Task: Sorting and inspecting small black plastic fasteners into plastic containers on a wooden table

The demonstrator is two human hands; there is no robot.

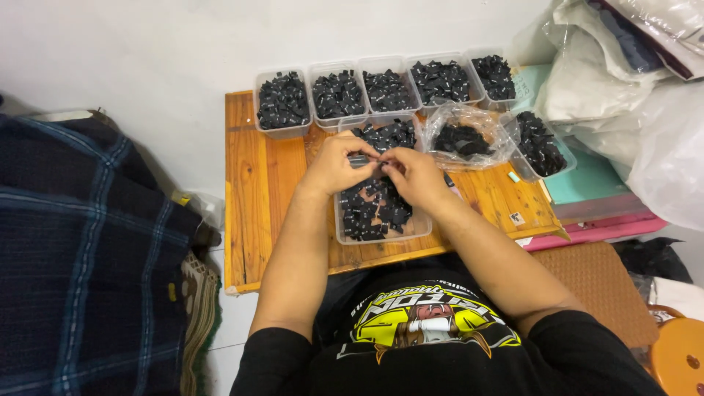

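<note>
Nearest, both forearms reach out from the person's black shirt over a low wooden tabletop (257,213), so the work sits close in front of the body. The left hand (334,165) and right hand (416,174) meet above a clear tub (345,233) of small black pieces; their fingertips pinch one small piece (380,158) between them, held just over the tub, so that anything dropped would likely fall back in with the rest. Beside the right hand lies an open plastic bag (469,136) with more black pieces, and past it another tub (561,158) near the tabletop's right edge. Farthest, a row of tubs (282,130) stands along the back edge against the wall, within reach yet out of the hands' way
</note>
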